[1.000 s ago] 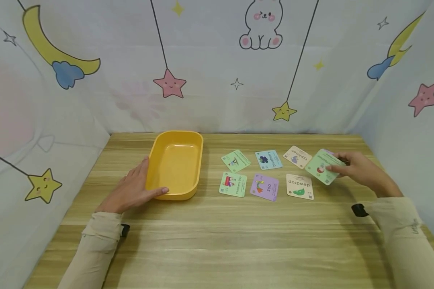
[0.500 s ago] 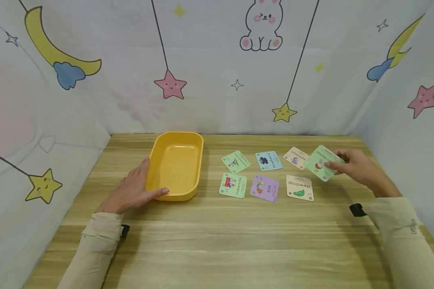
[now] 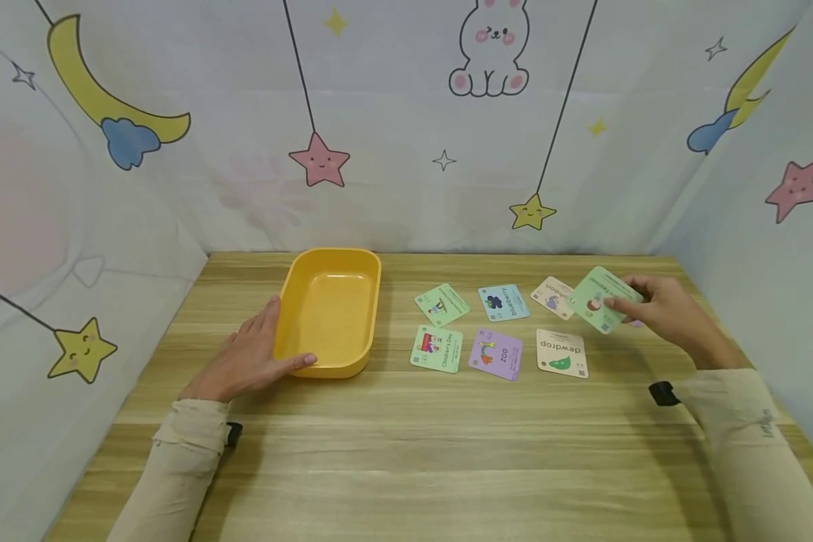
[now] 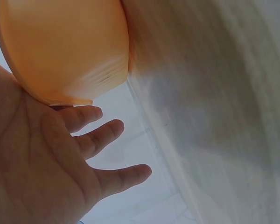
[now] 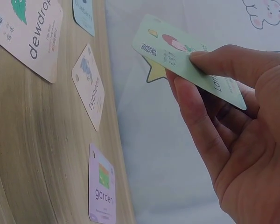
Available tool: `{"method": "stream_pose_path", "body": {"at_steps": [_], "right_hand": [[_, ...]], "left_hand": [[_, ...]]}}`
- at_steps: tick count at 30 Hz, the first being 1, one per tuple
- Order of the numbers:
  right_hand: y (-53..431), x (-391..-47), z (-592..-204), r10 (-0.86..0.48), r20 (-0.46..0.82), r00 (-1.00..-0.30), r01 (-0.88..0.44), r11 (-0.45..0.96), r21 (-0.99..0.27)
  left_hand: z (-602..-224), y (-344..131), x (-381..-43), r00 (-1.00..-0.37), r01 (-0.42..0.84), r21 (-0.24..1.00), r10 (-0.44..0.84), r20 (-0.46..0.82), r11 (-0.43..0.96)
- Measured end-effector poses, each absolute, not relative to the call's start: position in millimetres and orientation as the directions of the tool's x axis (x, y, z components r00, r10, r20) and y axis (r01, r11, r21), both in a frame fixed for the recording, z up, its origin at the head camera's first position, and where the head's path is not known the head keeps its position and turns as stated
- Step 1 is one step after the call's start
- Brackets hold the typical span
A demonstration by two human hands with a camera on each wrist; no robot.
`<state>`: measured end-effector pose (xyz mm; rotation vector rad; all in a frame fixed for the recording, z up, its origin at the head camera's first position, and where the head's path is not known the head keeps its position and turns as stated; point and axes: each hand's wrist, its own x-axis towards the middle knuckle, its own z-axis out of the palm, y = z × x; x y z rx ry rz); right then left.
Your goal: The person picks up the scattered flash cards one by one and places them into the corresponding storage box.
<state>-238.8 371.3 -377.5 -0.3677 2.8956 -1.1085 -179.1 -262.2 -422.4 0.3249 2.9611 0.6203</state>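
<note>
My right hand (image 3: 671, 312) pinches a green word card (image 3: 599, 297) between thumb and fingers, raised above the table and tilted. In the right wrist view, the thumb covers part of its print. Below it lie the "typhoon" card (image 3: 549, 297), partly overlapped in the head view, and the purple "garden" card (image 5: 101, 186). My left hand (image 3: 244, 357) rests against the near left side of a yellow plastic tray (image 3: 332, 309), thumb over its rim. In the left wrist view, the other visible fingers stretch out straight past the tray's outer wall.
The "dewdrop" (image 3: 561, 352), "zoo" (image 3: 497, 354), "blueberry" (image 3: 504, 302) and green "Children's Day" (image 3: 436, 348) cards lie apart, face up. Another green card (image 3: 443, 305) lies nearer the tray. A printed white cloth (image 3: 406, 203) hangs behind the wooden table (image 3: 406, 459).
My right hand has lifted the green card slightly up and to the left, uncovering a bit of the purple card beneath. The left hand and tray stay put.
</note>
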Motion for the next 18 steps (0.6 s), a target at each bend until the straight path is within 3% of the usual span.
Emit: {"method": "stream_pose_path", "body": {"at_steps": [18], "right_hand": [[362.5,-242.7,-372.2,-0.198,0.036,-0.98,-0.168,0.706,-0.688]], "left_hand": [[-426.9,-263.3,-181.4,-0.962,0.251,0.47,0.273,0.024,0.846]]}}
